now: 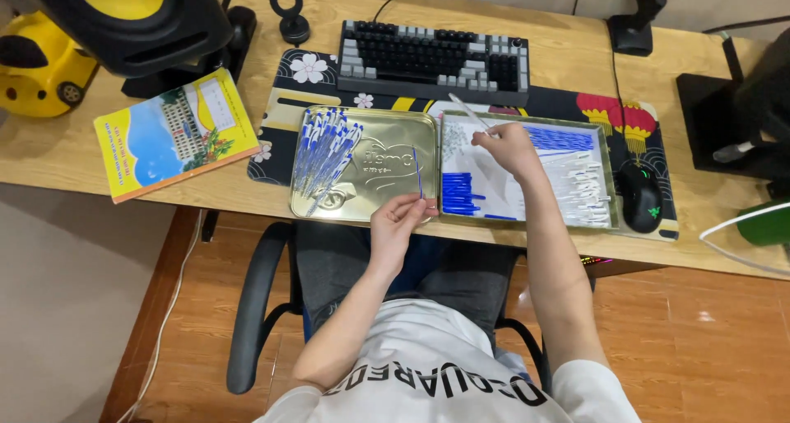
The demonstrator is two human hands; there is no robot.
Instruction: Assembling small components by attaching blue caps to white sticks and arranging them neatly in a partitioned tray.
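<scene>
Presently the left hand [397, 217] pinches a thin blue refill [419, 174] upright at its lower end, over the gold metal tray [387, 201]. The right hand [508, 146] is clamped on a clear pen barrel [469, 110] above the second tray [611, 176]. Both parts look light, stiff, smooth plastic; likely best gripped mid-shaft.
</scene>
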